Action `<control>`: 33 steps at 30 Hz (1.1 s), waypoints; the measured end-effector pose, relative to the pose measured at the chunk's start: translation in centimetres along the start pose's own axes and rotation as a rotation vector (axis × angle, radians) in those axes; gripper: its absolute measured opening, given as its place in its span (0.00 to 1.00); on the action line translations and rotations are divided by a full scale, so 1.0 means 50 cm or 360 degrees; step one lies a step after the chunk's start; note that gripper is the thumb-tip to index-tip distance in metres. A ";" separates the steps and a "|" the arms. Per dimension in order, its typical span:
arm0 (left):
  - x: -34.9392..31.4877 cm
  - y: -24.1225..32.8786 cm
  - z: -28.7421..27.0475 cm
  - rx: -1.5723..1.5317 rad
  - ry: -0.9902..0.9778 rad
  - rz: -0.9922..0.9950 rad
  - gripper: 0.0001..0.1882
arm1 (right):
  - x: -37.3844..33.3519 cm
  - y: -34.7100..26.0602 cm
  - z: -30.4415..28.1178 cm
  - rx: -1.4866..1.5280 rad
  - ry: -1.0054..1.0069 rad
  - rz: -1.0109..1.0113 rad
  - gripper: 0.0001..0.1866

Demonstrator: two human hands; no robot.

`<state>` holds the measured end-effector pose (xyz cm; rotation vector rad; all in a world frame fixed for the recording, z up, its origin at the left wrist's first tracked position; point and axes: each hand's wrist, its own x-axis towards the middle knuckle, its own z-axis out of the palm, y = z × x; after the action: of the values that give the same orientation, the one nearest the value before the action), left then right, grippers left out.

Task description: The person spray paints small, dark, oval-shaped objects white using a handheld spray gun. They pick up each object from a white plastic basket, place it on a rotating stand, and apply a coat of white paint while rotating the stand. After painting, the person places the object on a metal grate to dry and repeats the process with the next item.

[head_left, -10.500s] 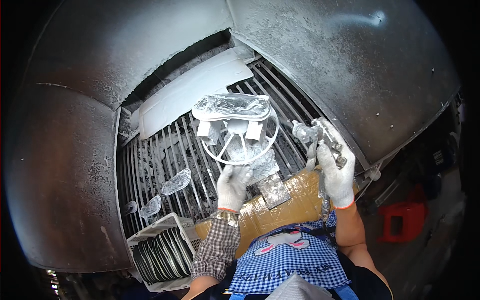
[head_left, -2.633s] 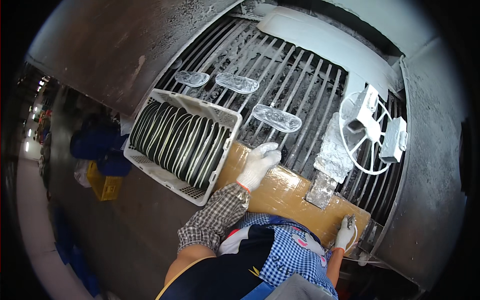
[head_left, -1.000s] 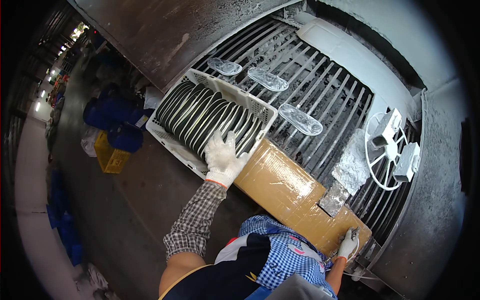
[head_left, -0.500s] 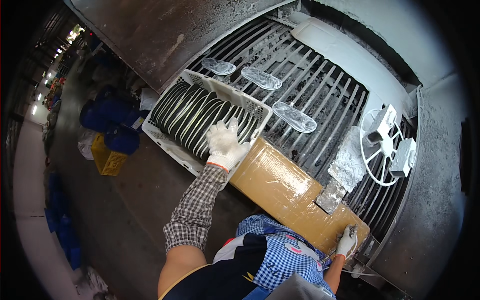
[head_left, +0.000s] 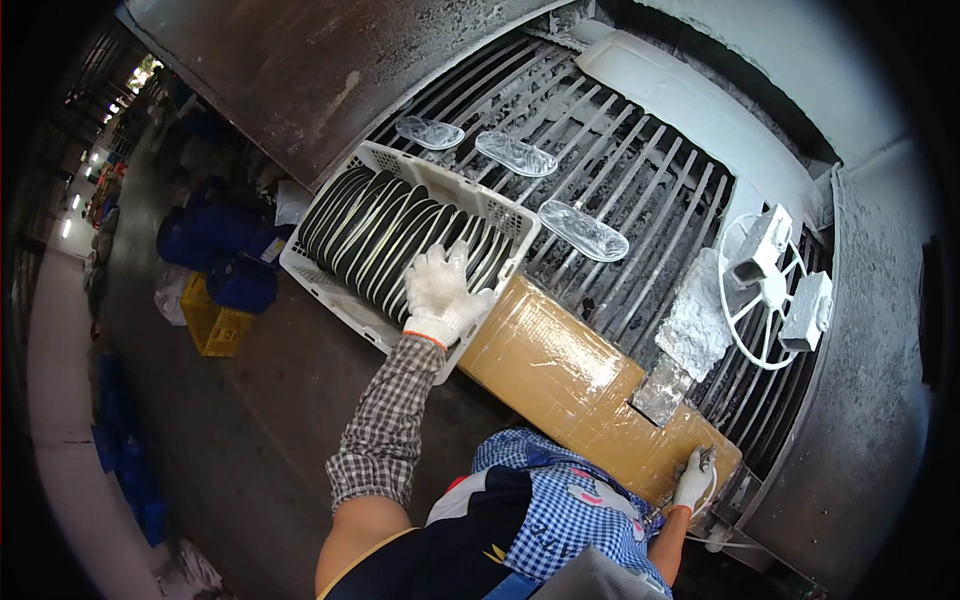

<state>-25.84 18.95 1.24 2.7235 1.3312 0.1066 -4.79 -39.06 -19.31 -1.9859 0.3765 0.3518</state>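
Observation:
A white perforated plastic crate [head_left: 505, 213] at the left holds a tight row of black, pale-edged shoe soles [head_left: 370, 235] standing on edge. My left hand [head_left: 440, 290], in a white knitted glove, lies over the near-right part of this row with its fingers stretched out and thumb apart. At the lower right, my gloved right hand [head_left: 692, 480] is on the tan tape-wrapped board [head_left: 560, 360]. Its fingers are drawn together, with grey at the tips; whatever they may hold is too small to make out.
Beyond the board runs a grate of metal bars [head_left: 640, 180]. Several clear, shiny sole-shaped pieces lie there, including one [head_left: 583, 231] nearest the board. A white spoked wheel [head_left: 770, 290] with two blocks stands right. Blue containers [head_left: 225, 240] and a yellow crate [head_left: 215, 315] sit left.
My left hand has shifted slightly left over the soles, its fingers still outstretched. The view has moved a little; my right hand stays on the board.

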 end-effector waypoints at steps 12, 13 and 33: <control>0.047 0.031 -0.027 0.0249 -0.0448 -0.0130 0.61 | -0.004 -0.001 0.004 0.0050 0.0077 -0.0038 0.10; 0.048 0.034 -0.031 0.0238 -0.0478 -0.0166 0.62 | -0.005 -0.008 0.001 0.0057 0.0035 0.0009 0.11; 0.100 -0.056 -0.130 -0.0427 -0.0263 -0.0156 0.53 | -0.012 -0.005 0.001 -0.0005 0.0031 0.0026 0.14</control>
<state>-25.69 25.02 7.39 2.3863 1.2975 0.0467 -5.26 -38.86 -18.89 -1.9913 0.4051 0.3437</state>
